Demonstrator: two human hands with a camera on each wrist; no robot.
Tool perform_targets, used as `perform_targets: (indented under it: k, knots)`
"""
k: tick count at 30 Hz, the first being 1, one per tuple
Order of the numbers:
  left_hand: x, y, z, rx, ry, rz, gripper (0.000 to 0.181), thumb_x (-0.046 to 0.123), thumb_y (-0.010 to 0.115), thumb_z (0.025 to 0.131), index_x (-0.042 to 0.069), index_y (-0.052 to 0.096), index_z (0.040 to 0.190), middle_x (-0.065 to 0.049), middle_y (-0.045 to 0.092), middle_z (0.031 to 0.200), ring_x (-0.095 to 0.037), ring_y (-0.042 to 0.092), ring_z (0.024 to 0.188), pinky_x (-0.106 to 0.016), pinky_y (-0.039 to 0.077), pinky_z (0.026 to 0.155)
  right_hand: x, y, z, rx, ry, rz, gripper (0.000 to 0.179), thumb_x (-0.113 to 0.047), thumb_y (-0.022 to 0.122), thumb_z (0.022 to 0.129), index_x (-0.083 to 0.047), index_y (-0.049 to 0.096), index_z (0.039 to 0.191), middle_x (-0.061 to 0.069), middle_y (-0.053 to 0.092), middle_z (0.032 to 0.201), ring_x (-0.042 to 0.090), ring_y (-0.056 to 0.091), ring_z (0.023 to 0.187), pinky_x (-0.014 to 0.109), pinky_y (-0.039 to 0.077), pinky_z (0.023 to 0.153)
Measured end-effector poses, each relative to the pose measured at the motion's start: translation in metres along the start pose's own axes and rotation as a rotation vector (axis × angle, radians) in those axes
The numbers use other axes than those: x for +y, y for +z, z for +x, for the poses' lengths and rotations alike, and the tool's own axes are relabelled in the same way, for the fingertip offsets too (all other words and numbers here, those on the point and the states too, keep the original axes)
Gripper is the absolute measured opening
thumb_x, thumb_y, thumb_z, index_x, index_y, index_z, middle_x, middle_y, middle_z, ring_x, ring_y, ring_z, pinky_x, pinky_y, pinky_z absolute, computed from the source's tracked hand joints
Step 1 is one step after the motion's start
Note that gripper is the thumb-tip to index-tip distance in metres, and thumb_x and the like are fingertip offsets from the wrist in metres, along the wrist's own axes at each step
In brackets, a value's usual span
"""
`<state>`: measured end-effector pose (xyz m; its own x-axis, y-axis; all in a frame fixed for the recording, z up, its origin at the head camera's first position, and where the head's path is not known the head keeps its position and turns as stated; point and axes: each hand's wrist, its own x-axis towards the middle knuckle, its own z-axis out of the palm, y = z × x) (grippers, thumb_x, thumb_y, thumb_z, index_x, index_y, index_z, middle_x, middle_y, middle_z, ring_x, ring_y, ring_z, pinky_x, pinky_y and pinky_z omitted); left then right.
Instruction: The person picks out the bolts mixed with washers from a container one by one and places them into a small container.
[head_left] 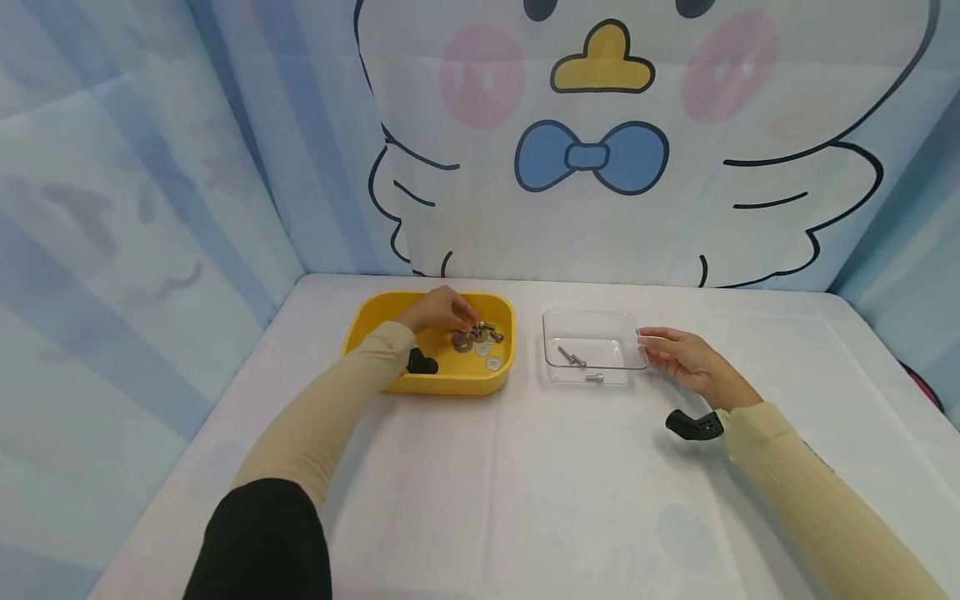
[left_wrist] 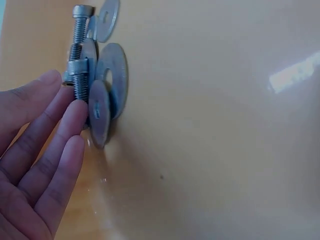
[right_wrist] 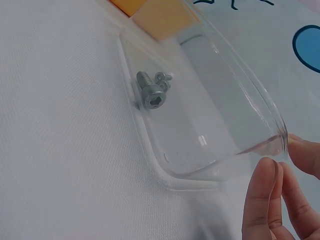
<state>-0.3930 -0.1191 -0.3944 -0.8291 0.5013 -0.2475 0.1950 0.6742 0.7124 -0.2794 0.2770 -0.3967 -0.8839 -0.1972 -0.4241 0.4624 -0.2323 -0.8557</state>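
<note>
My left hand (head_left: 442, 310) reaches into a yellow tray (head_left: 427, 385), palm inward. In the left wrist view its thumb and fingertips are right at several socket-head bolts (left_wrist: 77, 75), fingers loosely extended. Flat metal washers (left_wrist: 116, 75) stand out beside those bolts. My right hand (head_left: 686, 360) pinches the right-hand wall of a clear plastic box (head_left: 592, 365) between thumb and fingers. Inside the box lie a larger socket-head bolt (right_wrist: 151, 92) and, behind it, smaller screws (right_wrist: 163, 80); the larger bolt's head faces the right wrist camera.
Both containers stand side by side on a white-covered table (head_left: 525, 483), yellow tray to the left. A patterned curtain (head_left: 592, 225) hangs right behind the table, with more curtain at both sides. Dark wrist cameras are on both wrists, the right one (head_left: 693, 425) hanging below the cuff.
</note>
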Motion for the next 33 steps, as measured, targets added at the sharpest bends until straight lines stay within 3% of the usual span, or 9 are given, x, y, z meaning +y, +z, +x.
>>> perform_targets:
  k: [7, 13, 25, 33]
  knots:
    - [0.001, 0.005, 0.002, 0.018, -0.003, 0.046, 0.023, 0.002, 0.068, 0.083, 0.003, 0.070, 0.106, -0.012, 0.071, 0.106, -0.020, 0.066, 0.095, -0.028, 0.052, 0.091, 0.001, -0.001, -0.001, -0.027, -0.010, -0.001, 0.016, -0.004, 0.055, 0.093, -0.018, 0.063, 0.097, -0.008, 0.067, 0.091, 0.002, 0.060, 0.084, 0.016, 0.051, 0.076]
    - [-0.002, 0.007, 0.003, 0.030, -0.001, 0.082, 0.021, 0.001, 0.069, 0.082, 0.003, 0.071, 0.103, -0.012, 0.071, 0.103, -0.018, 0.065, 0.089, -0.026, 0.054, 0.087, 0.000, -0.001, -0.001, -0.025, -0.006, 0.012, 0.018, -0.004, 0.055, 0.093, -0.019, 0.065, 0.093, -0.008, 0.067, 0.091, 0.003, 0.060, 0.083, 0.016, 0.051, 0.075]
    - [-0.006, 0.014, 0.007, 0.037, -0.030, 0.023, 0.021, -0.001, 0.072, 0.079, 0.002, 0.071, 0.099, -0.011, 0.072, 0.093, -0.013, 0.064, 0.078, -0.024, 0.055, 0.082, 0.002, 0.000, 0.000, -0.030, -0.014, 0.020, 0.019, -0.002, 0.056, 0.092, -0.018, 0.066, 0.090, -0.007, 0.068, 0.089, 0.003, 0.060, 0.082, 0.017, 0.051, 0.073]
    - [-0.006, 0.016, 0.008, 0.034, -0.022, 0.072, 0.019, 0.001, 0.073, 0.078, 0.005, 0.072, 0.096, -0.009, 0.072, 0.094, -0.014, 0.063, 0.080, -0.024, 0.055, 0.082, 0.002, -0.001, 0.000, -0.041, -0.015, 0.033, 0.019, -0.003, 0.054, 0.093, -0.018, 0.066, 0.090, -0.007, 0.068, 0.090, 0.003, 0.062, 0.084, 0.017, 0.052, 0.075]
